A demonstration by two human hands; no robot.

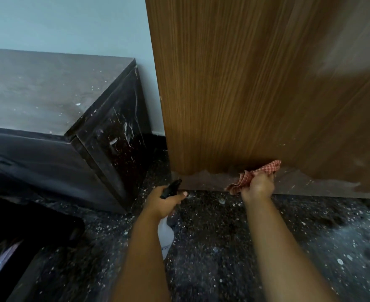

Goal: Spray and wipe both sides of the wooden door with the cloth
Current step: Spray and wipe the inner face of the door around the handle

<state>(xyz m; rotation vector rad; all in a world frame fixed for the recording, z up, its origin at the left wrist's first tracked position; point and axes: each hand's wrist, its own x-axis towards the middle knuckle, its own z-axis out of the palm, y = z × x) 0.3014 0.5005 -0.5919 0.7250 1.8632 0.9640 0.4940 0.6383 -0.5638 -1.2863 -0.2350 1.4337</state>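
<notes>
At the door's bottom edge, right hand gripped cloth, wiping; left hand clutched spray bottle; other side probably remained.

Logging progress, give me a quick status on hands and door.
Left hand grips spray bottle, held low. Right hand presses cloth to door bottom edge. Cabinet left of door, clear of both.

Brown vertical-grained wooden door — grey worn strip along its bottom, red-and-white checked cloth, translucent white spray bottle with black trigger head, black white-speckled stone floor, pale blue wall, dusty dark grey-black cabinet
</notes>
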